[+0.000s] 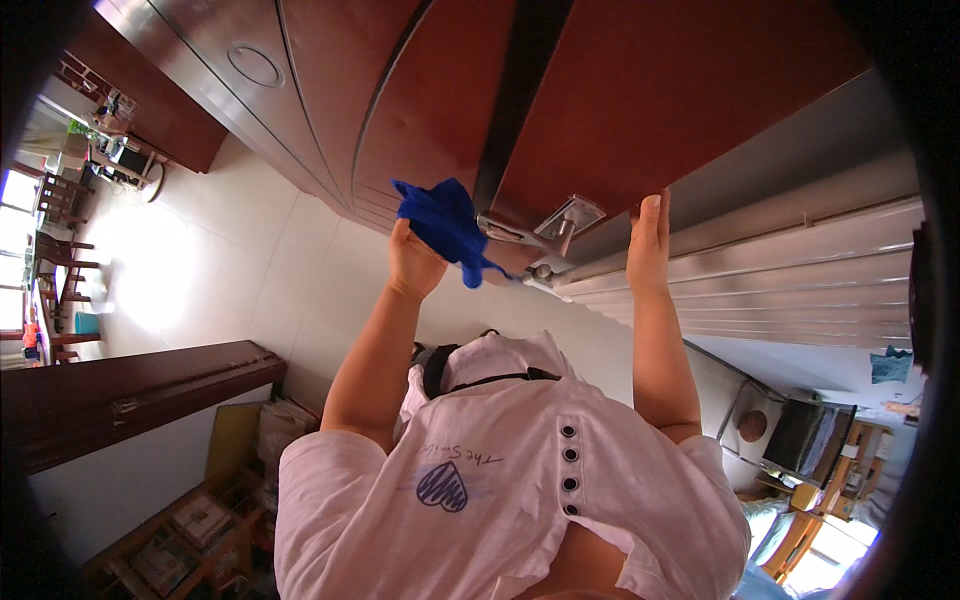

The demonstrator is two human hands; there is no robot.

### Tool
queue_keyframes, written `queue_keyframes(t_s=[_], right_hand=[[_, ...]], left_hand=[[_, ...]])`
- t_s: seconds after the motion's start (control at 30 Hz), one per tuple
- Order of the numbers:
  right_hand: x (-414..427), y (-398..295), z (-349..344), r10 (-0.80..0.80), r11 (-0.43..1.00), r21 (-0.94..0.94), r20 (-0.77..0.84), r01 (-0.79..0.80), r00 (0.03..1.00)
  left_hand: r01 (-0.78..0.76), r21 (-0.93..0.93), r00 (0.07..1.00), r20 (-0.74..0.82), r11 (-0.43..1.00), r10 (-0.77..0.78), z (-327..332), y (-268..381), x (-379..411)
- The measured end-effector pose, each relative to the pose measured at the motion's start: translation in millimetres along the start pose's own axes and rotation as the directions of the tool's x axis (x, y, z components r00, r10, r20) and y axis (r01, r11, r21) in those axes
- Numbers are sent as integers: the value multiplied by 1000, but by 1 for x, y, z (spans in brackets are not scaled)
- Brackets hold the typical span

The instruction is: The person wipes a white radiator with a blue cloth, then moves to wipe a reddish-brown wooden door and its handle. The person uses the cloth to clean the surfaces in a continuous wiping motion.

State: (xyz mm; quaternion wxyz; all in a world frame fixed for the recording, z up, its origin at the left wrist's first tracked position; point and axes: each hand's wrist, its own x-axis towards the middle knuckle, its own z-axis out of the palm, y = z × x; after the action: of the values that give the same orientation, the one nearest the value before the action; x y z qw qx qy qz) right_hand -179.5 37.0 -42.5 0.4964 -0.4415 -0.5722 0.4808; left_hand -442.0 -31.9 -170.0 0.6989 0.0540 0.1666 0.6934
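My left hand holds a blue cloth, bunched in the fingers and hanging loose at one end. The cloth is up against or just in front of a dark red door, left of its metal lever handle; I cannot tell whether it touches the surface. At the door's free edge, right of the handle, my right hand grips the edge with the thumb showing on the near side. Its other fingers are mostly hidden. A black strip runs along the door face, with curved grooves farther left.
Pale ridged door-frame moulding stands beside my right arm. A dark wooden ledge lies at left, above wooden shelving. Chairs stand across the tiled floor. A dark screen is in the room at right.
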Motion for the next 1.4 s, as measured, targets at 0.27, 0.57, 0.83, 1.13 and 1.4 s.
queue_keyframes(t_s=[0.27,0.57,0.83,1.13,1.4], right_hand=[[0,1,7,-11,999,35,-66,14,998],[3,2,3,-14,999,40,-55,17,998],[6,-6,6,-29,1000,6,15,29,999],[9,4,7,-55,997,63,13,54,998],[13,4,-4,-50,999,16,8,49,999]], left_hand=[[103,-186,994,49,977,-96,-4,-13,-5],[92,-35,978,-185,995,-97,-12,-26,20],[301,166,948,-161,939,-275,-13,-78,52],[53,359,998,-3,932,-56,21,-121,56],[233,283,800,-600,931,-18,-70,-134,91]])
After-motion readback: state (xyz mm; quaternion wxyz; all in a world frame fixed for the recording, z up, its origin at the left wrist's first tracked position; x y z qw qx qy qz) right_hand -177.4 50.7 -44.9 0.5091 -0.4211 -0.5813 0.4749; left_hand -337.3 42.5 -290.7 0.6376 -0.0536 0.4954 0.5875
